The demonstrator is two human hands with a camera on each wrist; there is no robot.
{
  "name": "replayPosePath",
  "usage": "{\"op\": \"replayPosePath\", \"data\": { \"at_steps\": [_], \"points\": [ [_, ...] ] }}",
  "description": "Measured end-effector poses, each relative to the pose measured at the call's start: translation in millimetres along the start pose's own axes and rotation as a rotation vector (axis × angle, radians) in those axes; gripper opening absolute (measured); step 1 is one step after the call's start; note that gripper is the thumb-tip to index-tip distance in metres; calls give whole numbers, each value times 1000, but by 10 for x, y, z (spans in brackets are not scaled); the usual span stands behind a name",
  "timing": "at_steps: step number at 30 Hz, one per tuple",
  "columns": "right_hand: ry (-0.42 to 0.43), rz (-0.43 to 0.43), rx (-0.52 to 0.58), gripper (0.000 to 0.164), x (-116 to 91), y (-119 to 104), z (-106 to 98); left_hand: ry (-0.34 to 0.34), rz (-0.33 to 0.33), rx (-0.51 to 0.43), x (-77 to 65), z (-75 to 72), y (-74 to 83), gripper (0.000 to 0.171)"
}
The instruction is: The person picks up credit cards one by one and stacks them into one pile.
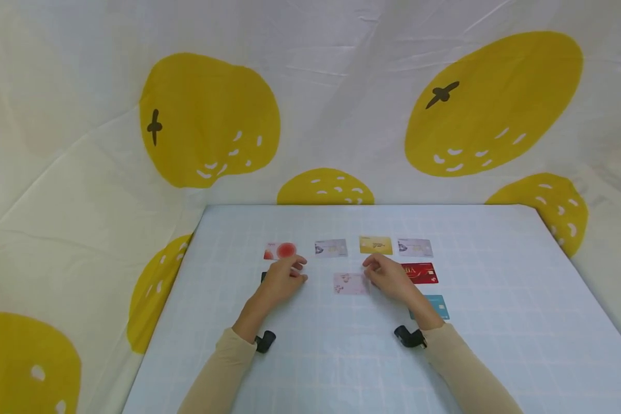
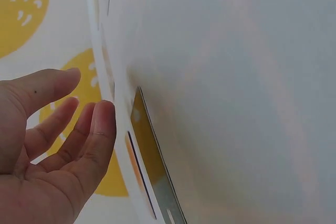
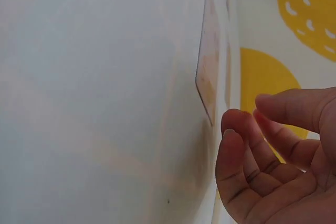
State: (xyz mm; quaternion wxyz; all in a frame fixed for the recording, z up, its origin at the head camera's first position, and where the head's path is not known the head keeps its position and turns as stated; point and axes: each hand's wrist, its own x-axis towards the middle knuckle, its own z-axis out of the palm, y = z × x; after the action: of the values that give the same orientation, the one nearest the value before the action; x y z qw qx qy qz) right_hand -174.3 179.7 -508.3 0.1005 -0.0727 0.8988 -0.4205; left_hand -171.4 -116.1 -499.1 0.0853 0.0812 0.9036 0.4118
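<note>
I'm watching both hands over the desk [image 1: 341,359], empty and loosely curved. Left hand [image 1: 281,280]: fingers relaxed, thumb apart from the fingertips, gripping nothing. From my head view it sits in front of the dark card [image 1: 263,278], hiding most of it, with fingertips just below the red-and-white card [image 1: 278,251]. In the left wrist view I see the dark card lying flat beside those fingers, glossy enough to mirror the yellow print. Right hand [image 1: 389,279]: fingers more bent, thumb tip near the fingers with a gap, also holding nothing. Its fingertips are right at the right end of the pink card [image 1: 348,284]; can't tell from here whether they touch. The pink card lies flat on the desk between the hands, below the top row. That row, left to right: red-and-white card, left grey card [image 1: 330,248], gold card [image 1: 375,245], right grey card [image 1: 415,247]. Gold card is just above the right fingers. Red card [image 1: 425,273] lies below the right grey card, its left end behind the right hand; teal card [image 1: 439,306] lies below that, partly covered by the right wrist. I get a black wrist camera [image 1: 265,342] on each arm, beige sleeves [image 1: 219,371], and a white cloth [image 1: 336,103] behind, printed with big yellow fruit [image 1: 209,121].
</note>
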Motion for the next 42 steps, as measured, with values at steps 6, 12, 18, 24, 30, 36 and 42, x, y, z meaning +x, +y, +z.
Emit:
{"op": "replayPosePath", "data": {
  "at_steps": [6,12,18,24,30,36,42],
  "points": [
    [-29,-64,22,15,87,-174,80,40,-10,-15,-104,-196,-152,33],
    [-43,-84,25,16,156,-345,203,98,-17,-1,-204,-381,-314,34],
    [-63,-111,47,17,227,-431,297,125,-59,21,-281,-499,-434,35],
    [-69,-128,62,16,253,-494,379,144,-122,41,-343,-544,-519,35],
    [-80,-132,71,17,276,-539,463,133,-150,75,-361,-557,-590,36],
    [-94,-200,76,20,333,-617,571,98,-109,101,-363,-577,-629,39],
    [-133,-223,74,26,396,-727,725,57,-88,122,-353,-579,-651,44]
  ]
}}
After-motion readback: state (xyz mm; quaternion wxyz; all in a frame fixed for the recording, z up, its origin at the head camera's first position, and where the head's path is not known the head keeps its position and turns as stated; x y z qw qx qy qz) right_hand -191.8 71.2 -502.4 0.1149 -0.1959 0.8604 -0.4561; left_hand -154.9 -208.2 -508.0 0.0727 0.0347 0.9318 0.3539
